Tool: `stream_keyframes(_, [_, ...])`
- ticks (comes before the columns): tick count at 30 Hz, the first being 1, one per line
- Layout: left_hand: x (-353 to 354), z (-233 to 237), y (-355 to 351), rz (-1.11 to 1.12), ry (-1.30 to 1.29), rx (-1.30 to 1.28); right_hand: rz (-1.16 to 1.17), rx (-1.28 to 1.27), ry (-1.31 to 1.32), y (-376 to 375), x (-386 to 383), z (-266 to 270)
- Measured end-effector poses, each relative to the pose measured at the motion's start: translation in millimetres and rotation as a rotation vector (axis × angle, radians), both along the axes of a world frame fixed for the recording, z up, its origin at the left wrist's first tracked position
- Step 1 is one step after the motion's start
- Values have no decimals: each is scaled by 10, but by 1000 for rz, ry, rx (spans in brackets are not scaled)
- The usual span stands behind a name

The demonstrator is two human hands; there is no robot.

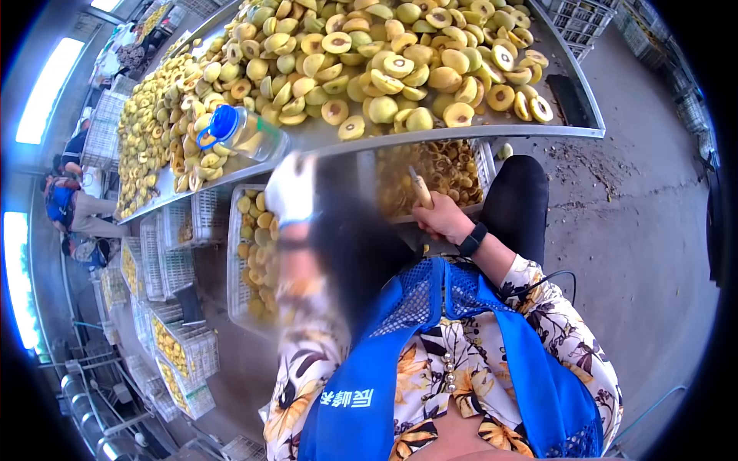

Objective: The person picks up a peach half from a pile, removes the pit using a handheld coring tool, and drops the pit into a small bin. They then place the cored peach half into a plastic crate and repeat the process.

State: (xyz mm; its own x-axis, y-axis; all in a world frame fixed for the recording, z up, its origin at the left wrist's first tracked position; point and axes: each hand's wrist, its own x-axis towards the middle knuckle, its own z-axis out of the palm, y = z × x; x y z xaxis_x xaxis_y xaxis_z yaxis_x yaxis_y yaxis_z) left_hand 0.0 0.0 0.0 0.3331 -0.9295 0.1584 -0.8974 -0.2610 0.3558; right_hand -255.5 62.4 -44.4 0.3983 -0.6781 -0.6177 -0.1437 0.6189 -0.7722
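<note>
My right hand (444, 217) is closed around a small wooden-handled knife (421, 190), its tip pointing up and forward. Below and beyond it, a crate (487, 173) holds dark yellow-brown pits and scraps. My left hand (292, 188), in a white glove, is smeared by motion and its fingers are not distinct. It is over the near end of a white crate (236, 261) of yellow fruit halves, just below the table's rim. Halved yellow peaches (336, 43), many with pits still in them, cover the metal table (461, 132) in front of me.
A clear bottle with a blue lid (224, 121) lies at the table's near edge. Stacked crates (181, 346) of fruit stand at the left. A person in blue (63, 201) bends farther back at the left. Scraps (592, 170) litter the floor at the right.
</note>
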Motion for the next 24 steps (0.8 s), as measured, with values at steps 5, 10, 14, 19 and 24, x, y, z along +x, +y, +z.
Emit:
stream_keyframes(5, [-308,57,-739,-144,-238,395,-4,-281,16,33,325,365])
stream_keyframes(10, [-88,-299,-993,-222,179,266,-56,-519,104,26,180,289])
stream_keyframes(14, [-151,-133,-457,-466,335,-117,-213,-440,-60,-185,243,326])
stream_keyframes(19, [-549,104,211,-589,613,-222,-287,-351,-360,-403,513,240])
stream_keyframes(24, [-714,4,464,-375,2141,-230,-350,-260,-452,-331,656,223])
